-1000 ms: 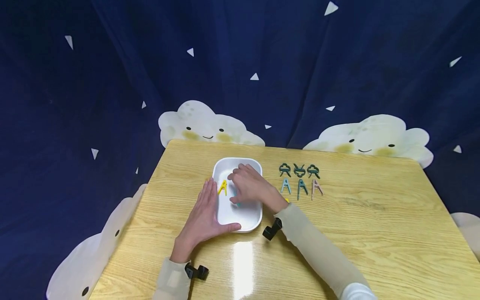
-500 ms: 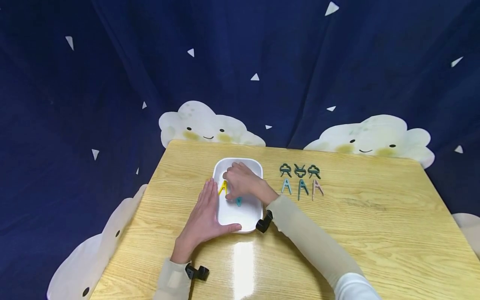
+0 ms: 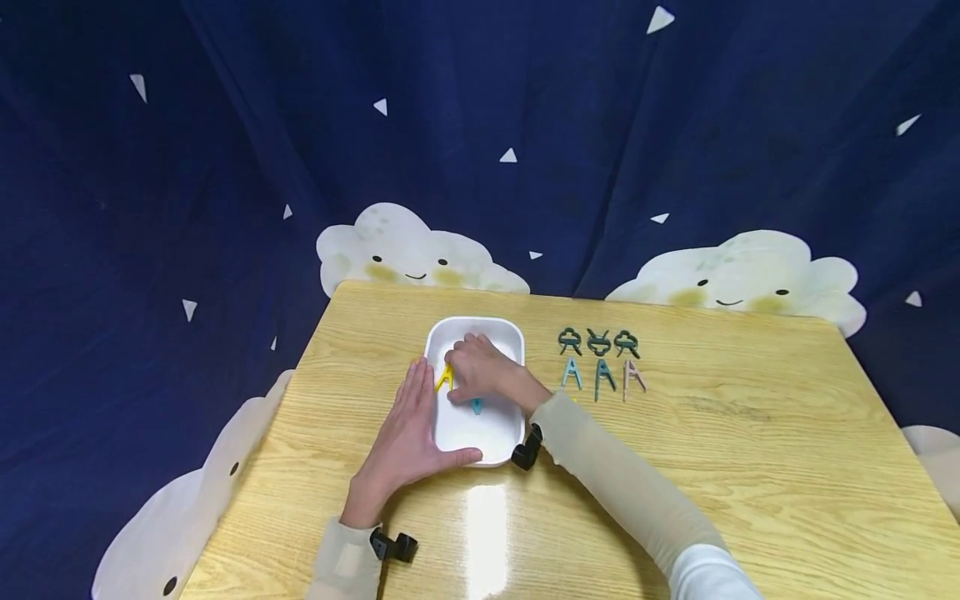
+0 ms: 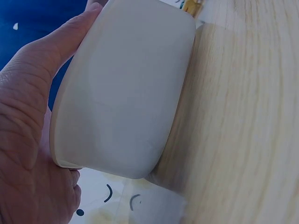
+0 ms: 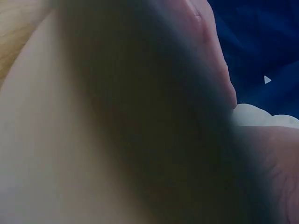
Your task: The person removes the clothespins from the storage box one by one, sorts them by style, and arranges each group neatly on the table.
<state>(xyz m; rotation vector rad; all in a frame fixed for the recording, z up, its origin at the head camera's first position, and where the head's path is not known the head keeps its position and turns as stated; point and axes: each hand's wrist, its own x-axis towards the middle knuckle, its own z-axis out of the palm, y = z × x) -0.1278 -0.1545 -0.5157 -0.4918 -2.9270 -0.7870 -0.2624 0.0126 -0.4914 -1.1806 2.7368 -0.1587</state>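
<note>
A white rectangular tray [image 3: 480,442] stands on the table, and small clothespins lie inside it. My left hand [image 3: 408,425] lies along its left wall, fingers straight, thumb across the near corner. In the left wrist view the thumb lies along the rim of the tray [image 4: 126,88]. Inside the tray, my right hand [image 3: 487,371] has bent fingers at the head of a yellow clothespin [image 3: 445,380]; whether they pinch it is hidden. A teal clothespin [image 3: 476,406] lies below that hand, partly covered. Sleeve and strap blur most of the right wrist view.
Right of the tray, three dark green cloud-shaped clips [image 3: 598,342] form a row. Below them lie a light blue clothespin [image 3: 572,372], a dark green clothespin [image 3: 604,379] and a pink clothespin [image 3: 633,378]. Something yellow peeks out beside the right sleeve [image 3: 600,458].
My right hand has shifted left within the tray, from above the teal clothespin to the yellow one, uncovering part of the teal one. The left hand and tray stay put.
</note>
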